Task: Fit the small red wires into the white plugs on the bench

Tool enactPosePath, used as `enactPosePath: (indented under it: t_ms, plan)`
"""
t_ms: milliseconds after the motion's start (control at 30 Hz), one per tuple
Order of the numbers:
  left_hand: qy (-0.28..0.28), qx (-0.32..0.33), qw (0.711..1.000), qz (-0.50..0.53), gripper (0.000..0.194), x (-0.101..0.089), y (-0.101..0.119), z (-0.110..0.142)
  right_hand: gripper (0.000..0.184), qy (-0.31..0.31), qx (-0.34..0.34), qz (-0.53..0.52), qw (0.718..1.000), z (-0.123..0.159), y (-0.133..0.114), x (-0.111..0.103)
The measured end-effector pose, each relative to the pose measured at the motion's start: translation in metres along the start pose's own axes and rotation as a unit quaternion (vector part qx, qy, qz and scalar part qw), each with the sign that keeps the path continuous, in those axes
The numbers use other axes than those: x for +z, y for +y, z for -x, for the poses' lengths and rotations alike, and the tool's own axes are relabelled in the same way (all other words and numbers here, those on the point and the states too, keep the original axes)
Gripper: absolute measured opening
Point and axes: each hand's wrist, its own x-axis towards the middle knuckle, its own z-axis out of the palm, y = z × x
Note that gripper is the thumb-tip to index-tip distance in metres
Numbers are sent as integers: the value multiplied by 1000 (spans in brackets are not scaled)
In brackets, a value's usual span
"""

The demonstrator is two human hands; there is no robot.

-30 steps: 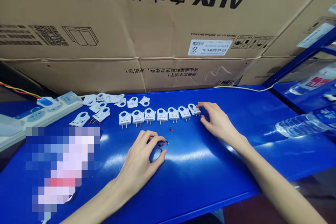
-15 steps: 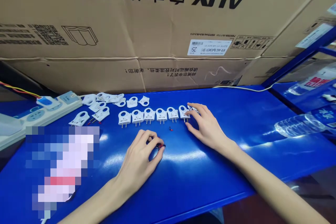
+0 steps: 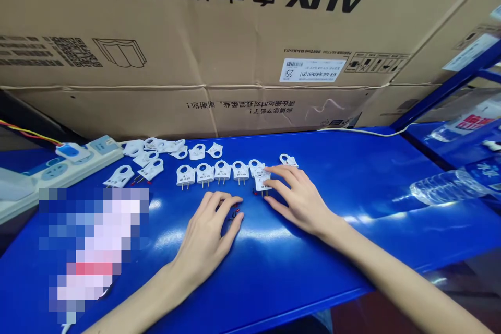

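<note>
My right hand (image 3: 299,195) pinches a white two-pin plug piece (image 3: 261,179) with a ring-shaped top, its two metal pins pointing toward me. This plug partly covers the right end of a row of similar white plug pieces (image 3: 223,170). My left hand (image 3: 211,224) rests low over the blue table with thumb and index finger apart. Between those fingertips lie small red and black parts (image 3: 234,214), too small to name. Another little red-and-black part (image 3: 254,191) sits by the held plug. Behind my right fingers lies one more white piece (image 3: 288,159).
A loose pile of white ring-topped pieces (image 3: 156,145) lies at the back left, beside a white power strip (image 3: 55,175). A large cardboard box (image 3: 235,52) stands along the back. Plastic bottles (image 3: 446,186) lie at the right. A pixelated area covers the left front.
My right hand has taken the plug piece from the row's right end and moved it left and toward me. My left fingers have spread, letting go of the small red and black parts.
</note>
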Motion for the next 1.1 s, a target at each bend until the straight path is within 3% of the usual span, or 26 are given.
enactPosePath:
  t_ms: [367,600,800,1100]
  plan:
    - [-26,37,996,-76,48,1,1,1,29,122,58,-126,983,7,-3,4]
    - [-107,148,977,-110,64,3,0,-4,27,84,22,-137,987,5,-8,1]
    - [-121,154,975,-109,64,7,-4,-6,24,70,-8,-125,990,4,-13,3]
    - [-102,164,977,-91,60,3,2,-6,25,63,29,-118,991,5,-12,1]
